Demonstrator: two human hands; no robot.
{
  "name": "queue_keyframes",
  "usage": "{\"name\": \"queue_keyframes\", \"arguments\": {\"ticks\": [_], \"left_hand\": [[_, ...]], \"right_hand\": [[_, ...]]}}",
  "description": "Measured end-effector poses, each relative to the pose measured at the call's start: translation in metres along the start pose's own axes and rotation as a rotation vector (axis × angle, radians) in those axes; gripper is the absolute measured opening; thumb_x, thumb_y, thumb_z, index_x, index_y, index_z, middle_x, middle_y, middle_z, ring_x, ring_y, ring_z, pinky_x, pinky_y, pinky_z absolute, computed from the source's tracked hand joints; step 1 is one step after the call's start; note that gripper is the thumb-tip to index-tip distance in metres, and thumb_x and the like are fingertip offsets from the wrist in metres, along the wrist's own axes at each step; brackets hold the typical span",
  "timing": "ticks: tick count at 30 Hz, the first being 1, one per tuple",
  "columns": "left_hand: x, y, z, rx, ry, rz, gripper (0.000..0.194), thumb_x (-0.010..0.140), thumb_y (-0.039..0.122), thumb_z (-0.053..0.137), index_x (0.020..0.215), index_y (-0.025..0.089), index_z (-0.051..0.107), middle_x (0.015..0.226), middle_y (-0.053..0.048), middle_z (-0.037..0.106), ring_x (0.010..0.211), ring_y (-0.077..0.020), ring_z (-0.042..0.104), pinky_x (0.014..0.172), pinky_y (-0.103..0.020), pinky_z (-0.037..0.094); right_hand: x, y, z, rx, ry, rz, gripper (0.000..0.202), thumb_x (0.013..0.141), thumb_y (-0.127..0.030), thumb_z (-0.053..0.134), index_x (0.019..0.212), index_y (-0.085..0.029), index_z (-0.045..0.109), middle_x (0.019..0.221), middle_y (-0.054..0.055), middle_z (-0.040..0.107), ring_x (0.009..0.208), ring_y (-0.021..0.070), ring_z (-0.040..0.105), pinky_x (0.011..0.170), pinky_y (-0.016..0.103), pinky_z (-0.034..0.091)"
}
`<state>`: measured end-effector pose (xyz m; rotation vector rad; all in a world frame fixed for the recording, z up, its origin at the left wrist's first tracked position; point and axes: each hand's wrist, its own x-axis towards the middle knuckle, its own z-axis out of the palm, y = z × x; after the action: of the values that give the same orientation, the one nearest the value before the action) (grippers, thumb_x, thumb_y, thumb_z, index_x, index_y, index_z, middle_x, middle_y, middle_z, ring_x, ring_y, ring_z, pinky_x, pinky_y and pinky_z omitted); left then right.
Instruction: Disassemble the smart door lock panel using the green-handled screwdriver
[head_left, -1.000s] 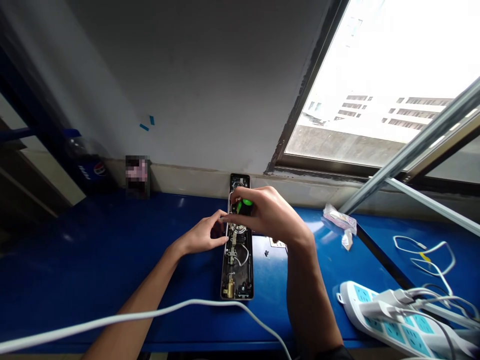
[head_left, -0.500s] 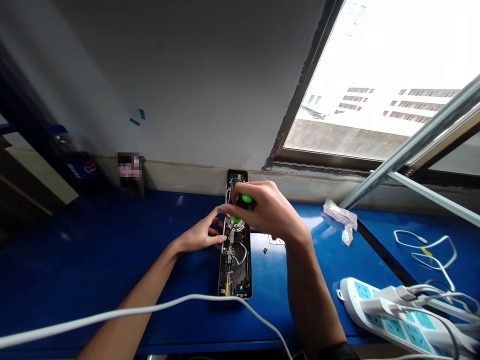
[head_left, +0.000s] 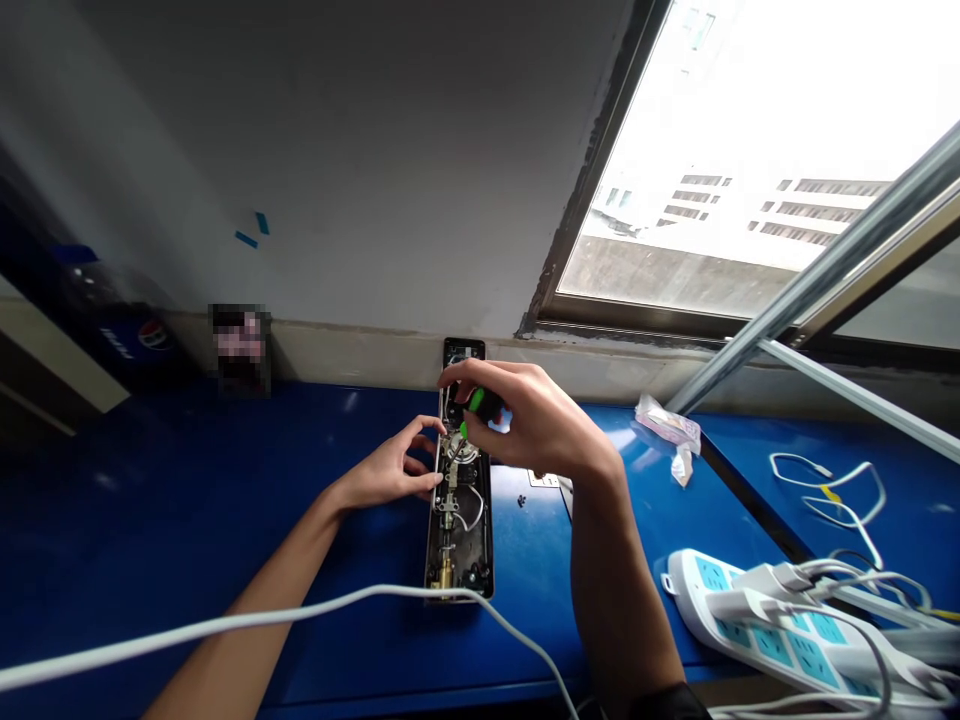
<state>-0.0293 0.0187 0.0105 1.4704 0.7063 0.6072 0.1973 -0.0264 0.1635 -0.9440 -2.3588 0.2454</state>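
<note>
A long black lock housing (head_left: 480,535) lies open on the blue table, with wires, metal parts and a brass cylinder (head_left: 445,574) inside. My right hand (head_left: 536,420) is closed around the black and green handle of a screwdriver (head_left: 480,402). Its shaft slants down to the left into the middle of the housing; the exact spot where the tip sits is too small to make out. My left hand (head_left: 386,470) steadies the housing's left edge, thumb and fingers curled against it. The housing's upper part is partly hidden behind my right hand.
Several small dark screws (head_left: 522,501) lie right of the housing. A white power strip (head_left: 701,610) with plugs is at the lower right, a plastic wrapper (head_left: 667,425) behind it. A white cable (head_left: 300,610) crosses the front. A Pepsi bottle (head_left: 135,330) stands far left.
The view has shifted slightly, so everything sits further left. My right thumb has drawn back from my left fingertips, and the right fingers have changed their hold on the screwdriver handle.
</note>
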Motion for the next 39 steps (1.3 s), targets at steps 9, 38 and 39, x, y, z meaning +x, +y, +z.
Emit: {"name": "queue_keyframes", "arguments": {"ticks": [9,38,39], "left_hand": [[-0.003,-0.001,-0.007,0.017,0.006,-0.001,0.061,0.084,0.023,0.078,0.131,0.028,0.040,0.121,-0.004,0.061,0.081,-0.0172,0.077,0.072,-0.034,0.067],[-0.007,0.005,-0.004,0.795,0.314,0.450,0.018,0.084,0.016,0.061,0.101,0.020,0.067,0.071,0.003,0.058,0.065,-0.0147,0.056,0.065,-0.025,0.044],[-0.007,0.005,-0.004,0.795,0.314,0.451,0.019,0.084,0.015,0.061,0.102,0.020,0.067,0.072,0.003,0.059,0.065,-0.0147,0.056,0.066,-0.025,0.045]], "right_hand": [[0.003,0.002,0.004,0.048,0.040,0.001,0.016,0.098,-0.022,0.061,0.112,-0.021,0.070,0.093,0.001,0.074,0.077,0.0119,0.063,0.070,0.025,0.046],[0.006,0.002,0.006,0.059,0.046,-0.030,0.028,0.088,-0.024,0.069,0.116,-0.022,0.069,0.096,0.001,0.074,0.074,0.0123,0.061,0.067,0.026,0.047],[0.006,0.002,0.007,0.058,0.062,-0.032,0.021,0.090,-0.023,0.068,0.110,-0.021,0.070,0.093,0.000,0.074,0.073,0.0115,0.060,0.067,0.025,0.046]]}}
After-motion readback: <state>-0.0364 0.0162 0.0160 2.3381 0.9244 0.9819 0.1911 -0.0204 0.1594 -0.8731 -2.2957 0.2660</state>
